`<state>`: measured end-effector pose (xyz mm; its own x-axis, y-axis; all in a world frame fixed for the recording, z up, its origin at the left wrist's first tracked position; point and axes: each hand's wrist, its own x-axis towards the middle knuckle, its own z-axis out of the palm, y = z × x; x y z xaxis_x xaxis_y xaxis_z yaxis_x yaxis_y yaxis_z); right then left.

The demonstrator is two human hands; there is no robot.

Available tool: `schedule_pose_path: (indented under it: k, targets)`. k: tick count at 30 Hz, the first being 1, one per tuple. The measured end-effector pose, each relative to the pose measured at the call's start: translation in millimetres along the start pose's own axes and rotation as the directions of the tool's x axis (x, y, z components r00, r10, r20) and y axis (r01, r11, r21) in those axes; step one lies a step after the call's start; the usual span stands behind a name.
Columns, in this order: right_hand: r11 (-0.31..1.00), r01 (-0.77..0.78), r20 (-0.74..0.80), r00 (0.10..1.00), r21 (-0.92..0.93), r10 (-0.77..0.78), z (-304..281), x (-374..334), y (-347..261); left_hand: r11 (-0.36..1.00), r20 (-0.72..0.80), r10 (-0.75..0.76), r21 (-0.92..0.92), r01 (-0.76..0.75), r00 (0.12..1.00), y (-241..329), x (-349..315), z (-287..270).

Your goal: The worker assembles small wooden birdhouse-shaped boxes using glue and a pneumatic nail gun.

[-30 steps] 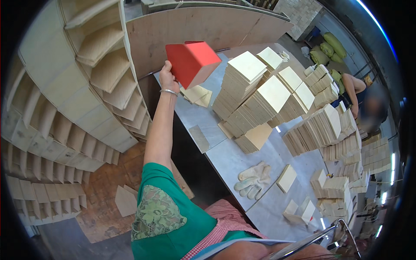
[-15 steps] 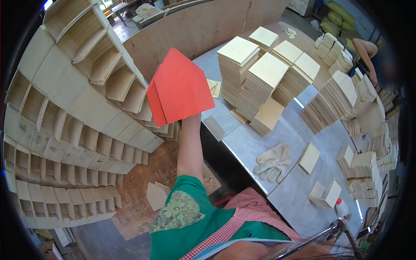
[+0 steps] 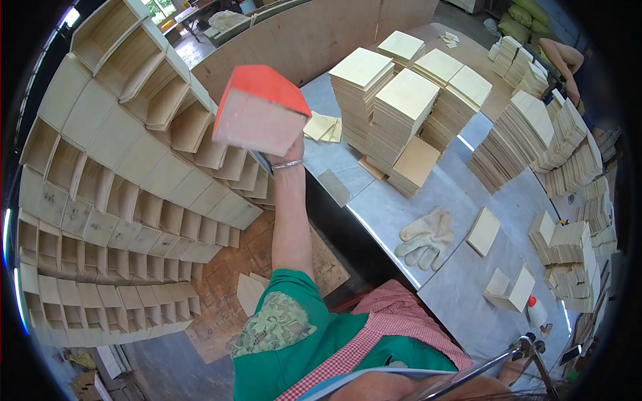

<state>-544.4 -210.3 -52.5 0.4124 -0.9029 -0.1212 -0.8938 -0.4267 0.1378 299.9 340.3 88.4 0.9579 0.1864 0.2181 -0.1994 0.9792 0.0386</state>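
My left hand (image 3: 292, 154) is raised at the end of a stretched arm and grips a red wooden piece (image 3: 262, 110) with a pale, pinkish flat face. Its fingers are mostly hidden behind the piece. Just left of it curve stacked rows of open wooden compartments (image 3: 167, 175). My right hand (image 3: 513, 369) shows only in part at the lower right, behind a blurred metal frame. Nearby stands a white bottle with a red cap (image 3: 536, 311); whether my fingers touch it I cannot tell. An angled piece of two joined boards (image 3: 511, 292) lies close by.
A grey metal-topped table (image 3: 394, 220) bears tall stacks of pale boards (image 3: 404, 100), a pair of work gloves (image 3: 426, 239), a single block (image 3: 483, 232) and more board stacks (image 3: 513, 140) at right. Another person's arm (image 3: 563, 63) is at the far right. A wooden partition (image 3: 287, 50) stands behind.
The red piece has tilted in my left hand, from its red side to its pale face, and moved slightly left. More of the white bottle and part of my right hand now show.
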Motion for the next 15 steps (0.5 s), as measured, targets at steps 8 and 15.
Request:
schedule_pose_path:
  k: [8,15]
  targets:
    - [0.997,0.066,0.059,0.996,0.046,-0.069,-138,41,-256,0.981,0.017,-0.07,-0.179,0.072,0.997,36,13,-15]
    - [0.985,-0.151,-0.038,0.987,0.081,0.154,-70,72,-220,0.998,-0.108,-0.019,-0.06,0.012,0.994,30,15,-6]
